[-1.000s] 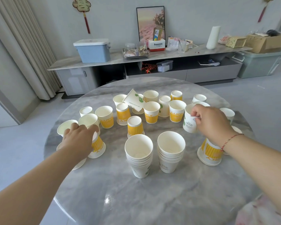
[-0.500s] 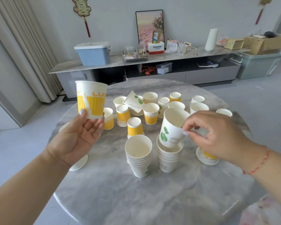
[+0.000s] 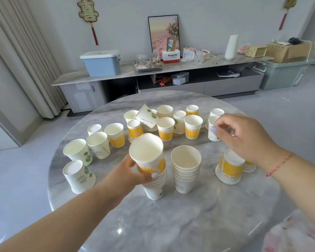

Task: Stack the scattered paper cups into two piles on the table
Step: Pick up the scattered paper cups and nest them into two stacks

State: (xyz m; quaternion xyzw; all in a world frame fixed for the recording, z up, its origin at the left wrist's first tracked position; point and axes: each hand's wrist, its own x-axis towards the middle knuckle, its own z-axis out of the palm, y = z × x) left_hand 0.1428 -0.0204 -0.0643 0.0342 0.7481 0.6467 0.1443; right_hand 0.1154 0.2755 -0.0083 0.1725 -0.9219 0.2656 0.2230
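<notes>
Two piles of nested paper cups stand mid-table on the round marble table (image 3: 171, 224). My left hand (image 3: 129, 177) holds a yellow-striped cup (image 3: 147, 155), tilted, its base set into the top of the left pile (image 3: 155, 188). The right pile (image 3: 185, 170) stands free, with a white cup on top. My right hand (image 3: 244, 137) reaches over the right side with fingers curled near a white cup (image 3: 213, 130); whether it grips the cup is unclear. Several loose cups, white with green leaves or yellow-striped, some upside down, are scattered behind and beside the piles.
An upside-down yellow cup (image 3: 230, 168) stands under my right wrist. Two white cups (image 3: 78, 176) sit near the left table edge. A low cabinet (image 3: 171, 82) with boxes and a blue bin (image 3: 101, 63) runs along the far wall.
My left hand brought the yellow cup down from the air onto the left pile. My right hand let go of the white cup on the right pile and moved back to the right.
</notes>
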